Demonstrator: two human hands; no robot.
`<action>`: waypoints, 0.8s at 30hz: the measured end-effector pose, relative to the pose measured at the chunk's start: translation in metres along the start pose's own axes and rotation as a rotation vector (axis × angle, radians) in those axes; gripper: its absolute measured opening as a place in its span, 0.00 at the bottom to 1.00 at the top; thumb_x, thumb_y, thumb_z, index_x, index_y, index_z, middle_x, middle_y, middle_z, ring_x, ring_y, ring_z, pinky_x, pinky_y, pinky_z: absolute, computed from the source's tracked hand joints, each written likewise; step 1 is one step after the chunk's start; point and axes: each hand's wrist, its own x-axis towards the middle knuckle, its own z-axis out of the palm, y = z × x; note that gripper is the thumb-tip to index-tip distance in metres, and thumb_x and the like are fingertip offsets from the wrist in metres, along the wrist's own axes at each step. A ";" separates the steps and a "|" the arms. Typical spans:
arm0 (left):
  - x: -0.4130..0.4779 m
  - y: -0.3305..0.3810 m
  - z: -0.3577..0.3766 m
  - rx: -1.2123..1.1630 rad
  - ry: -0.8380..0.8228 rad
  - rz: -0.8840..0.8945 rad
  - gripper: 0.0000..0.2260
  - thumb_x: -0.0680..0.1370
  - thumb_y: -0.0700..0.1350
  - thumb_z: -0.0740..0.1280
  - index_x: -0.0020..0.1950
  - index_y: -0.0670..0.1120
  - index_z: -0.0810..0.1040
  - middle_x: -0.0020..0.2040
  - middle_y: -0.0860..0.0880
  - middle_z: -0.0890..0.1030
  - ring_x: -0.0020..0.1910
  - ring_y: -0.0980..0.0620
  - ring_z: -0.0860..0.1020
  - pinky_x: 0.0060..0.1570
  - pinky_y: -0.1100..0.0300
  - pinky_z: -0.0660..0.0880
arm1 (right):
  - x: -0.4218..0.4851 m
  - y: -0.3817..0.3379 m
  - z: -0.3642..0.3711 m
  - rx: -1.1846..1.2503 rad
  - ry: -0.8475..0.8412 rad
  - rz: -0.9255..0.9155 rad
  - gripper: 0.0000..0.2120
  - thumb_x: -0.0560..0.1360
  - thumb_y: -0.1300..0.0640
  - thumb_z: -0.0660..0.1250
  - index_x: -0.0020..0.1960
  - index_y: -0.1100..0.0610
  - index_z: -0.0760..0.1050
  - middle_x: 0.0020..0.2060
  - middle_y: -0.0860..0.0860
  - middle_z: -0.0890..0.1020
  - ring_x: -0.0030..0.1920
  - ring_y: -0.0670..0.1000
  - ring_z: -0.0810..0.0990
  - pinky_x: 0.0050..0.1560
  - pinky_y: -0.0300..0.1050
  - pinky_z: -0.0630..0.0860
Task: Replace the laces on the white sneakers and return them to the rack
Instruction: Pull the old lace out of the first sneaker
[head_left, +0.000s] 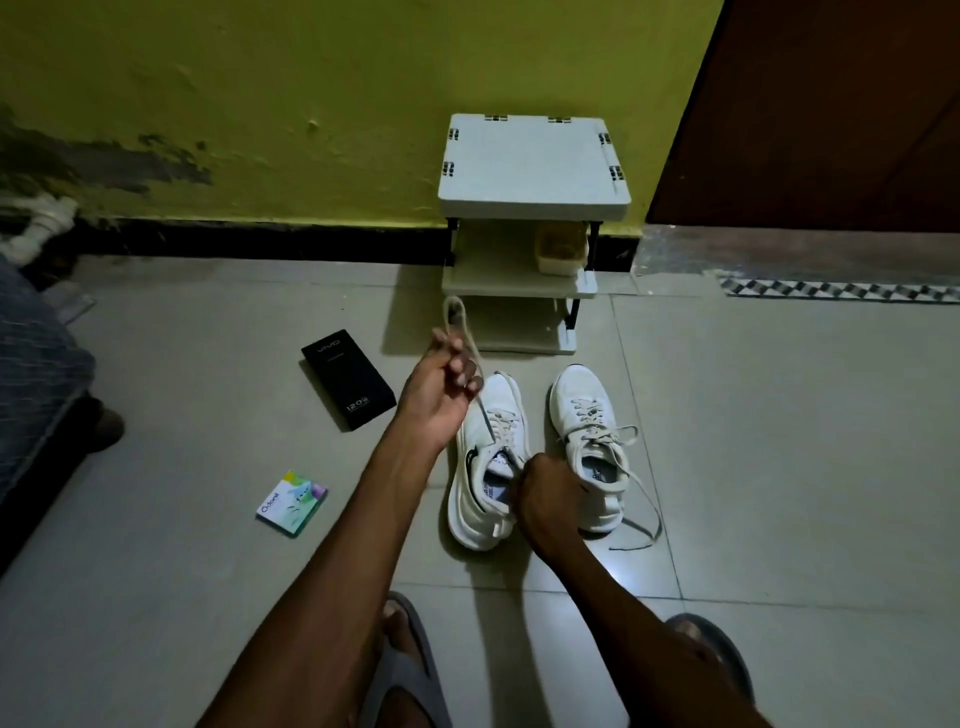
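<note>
Nearest, at the bottom edge: two feet in grey flip-flops, one (410, 670) under the left forearm and one (722, 654) under the right forearm, both on the tiled floor (208, 571).

The right hand (545, 493) is low with its grip closed tight in a fist on the collar of the marked sneaker (478, 499), a white sneaker with a black side mark, toe pointing to the rack. I cannot tell whether a lace end is also in that fist.

Second sneaker (587, 415): white, just beside the first and parallel to it, not touching. Its loose lace (644, 499) is untied and trails over the floor toward the near side.

The left hand (441, 387) is raised above the marked sneaker's toe, its grip pinching the pulled lace (457, 312). This beige lace stands up in a loop above the fingers and runs down to the eyelets.

Odonil packet (292, 503): flat on the floor, well left of the sneakers.

Black vivo box (347, 379): flat on the floor farther back, near the left hand.

White shoe rack (530, 161): three tiers, against the wall and straight beyond the sneakers. A pale container (561, 249) sits at the right end of the middle shelf.

Behind it is a yellow-green wall (260, 104) with a dark skirting, and a brown door (831, 104) at the right. A checkered strip (831, 288) lies on the floor by the door.
</note>
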 end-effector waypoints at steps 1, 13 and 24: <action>-0.001 -0.002 -0.005 -0.127 -0.010 -0.010 0.13 0.84 0.43 0.54 0.42 0.47 0.74 0.26 0.54 0.67 0.24 0.57 0.62 0.29 0.63 0.61 | -0.001 -0.001 0.000 0.007 0.007 0.011 0.04 0.75 0.60 0.66 0.42 0.56 0.79 0.39 0.53 0.82 0.42 0.53 0.83 0.40 0.44 0.77; -0.010 -0.028 -0.016 1.756 0.461 -0.106 0.30 0.76 0.41 0.66 0.74 0.39 0.56 0.72 0.38 0.61 0.67 0.37 0.68 0.61 0.45 0.70 | 0.005 0.011 0.008 0.149 0.021 -0.040 0.18 0.76 0.42 0.60 0.40 0.55 0.77 0.35 0.51 0.80 0.35 0.52 0.79 0.32 0.43 0.71; -0.025 -0.072 -0.048 1.893 0.391 -0.170 0.29 0.76 0.55 0.69 0.70 0.42 0.63 0.63 0.41 0.76 0.60 0.40 0.76 0.54 0.51 0.74 | 0.009 -0.010 0.003 -0.075 0.025 -0.162 0.16 0.77 0.45 0.63 0.52 0.57 0.77 0.49 0.55 0.81 0.47 0.55 0.81 0.42 0.43 0.70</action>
